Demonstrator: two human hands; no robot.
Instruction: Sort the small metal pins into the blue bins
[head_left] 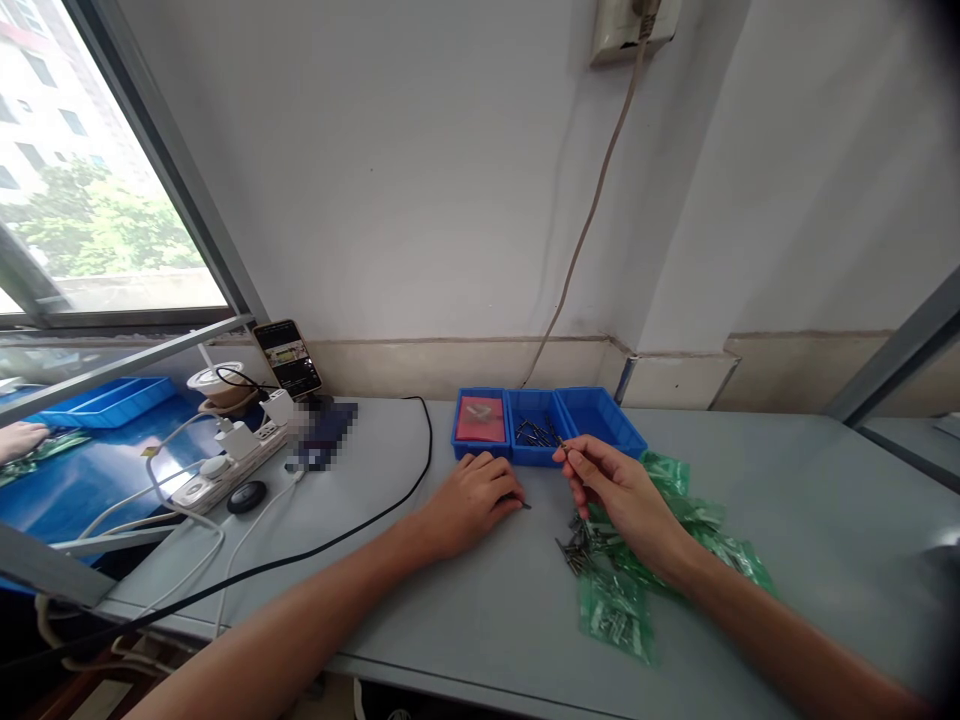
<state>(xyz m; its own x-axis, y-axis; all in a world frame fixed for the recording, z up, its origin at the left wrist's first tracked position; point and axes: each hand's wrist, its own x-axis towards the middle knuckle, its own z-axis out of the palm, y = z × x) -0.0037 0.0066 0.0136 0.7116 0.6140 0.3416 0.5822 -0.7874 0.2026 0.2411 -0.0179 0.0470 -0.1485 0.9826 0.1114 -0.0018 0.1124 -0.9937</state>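
My left hand [476, 500] rests on the grey table, its fingers curled. A small dark metal pin [526, 506] pokes out from under its fingertips. Thumb and index finger of my right hand [611, 490] pinch a small thin metal piece [564, 449] just in front of the middle blue bin [536, 458]. Several dark screw-like metal pieces [534, 433] lie in that bin. Beneath my right hand is a loose pile of similar metal pieces [576, 555], beside a green plastic bag [616, 615] holding more of them. My right hand and forearm partly cover other green bags [739, 555].
The left blue bin [481, 450] holds a red sheet under a small clear item; the right blue bin [600, 418] adjoins the middle one. A black cable [360, 523] crosses the table. Leftward are a power strip [225, 478], a phone [288, 358] and another person's hand [21, 440].
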